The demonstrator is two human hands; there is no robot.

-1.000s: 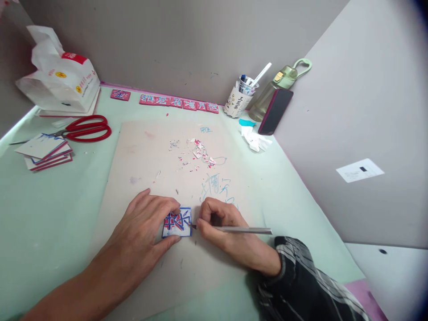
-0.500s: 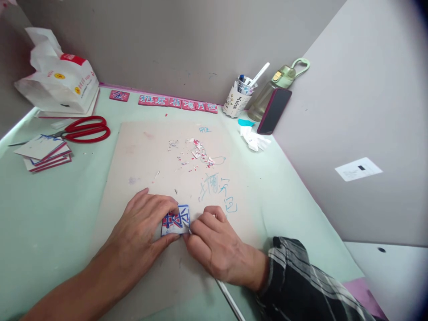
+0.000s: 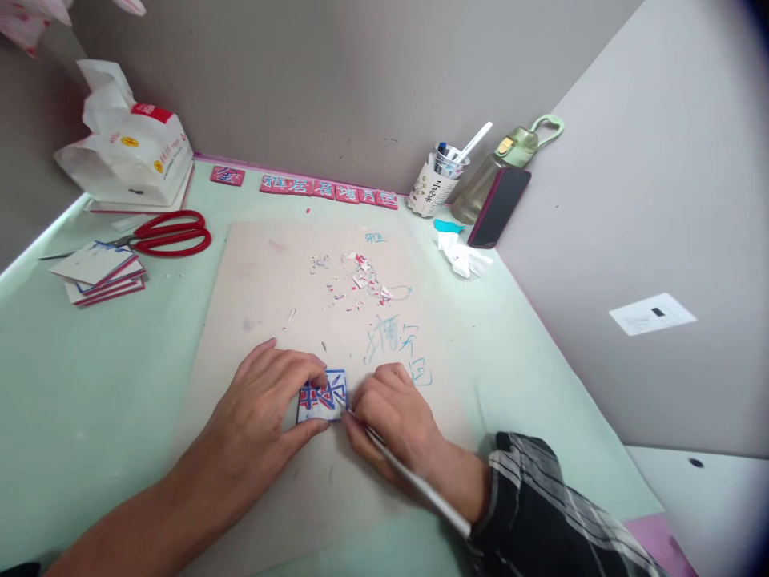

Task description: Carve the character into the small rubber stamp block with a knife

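A small white tile point(image 3: 324, 407) with a blue and red character lies on the beige board point(image 3: 240, 280). My left hand point(image 3: 258, 401) holds it down, fingertips on its top and thumb along its lower edge. In my right hand point(image 3: 396, 417) is a thin silver-white tool point(image 3: 429, 490), pinched between the fingers. Its tip is at the tile's lower right corner, and its shaft runs back below the palm toward the plaid sleeve. Small paper-like scraps point(image 3: 363, 274) are scattered farther up the board.
Red scissors point(image 3: 171, 234) and stacked white cards point(image 3: 102, 268) lie at the left, below a tissue pack point(image 3: 144, 152). Red carved tiles point(image 3: 328, 191) line the back. A pen cup point(image 3: 433, 188), green bottle point(image 3: 486, 180), phone point(image 3: 500, 207) and crumpled tissue point(image 3: 462, 256) stand or lie at the right.
The tool's shaft has swung up to the right in my right hand, and its tip has shifted to the tile's corner. The whole view has shifted slightly. My left hand still presses the tile.
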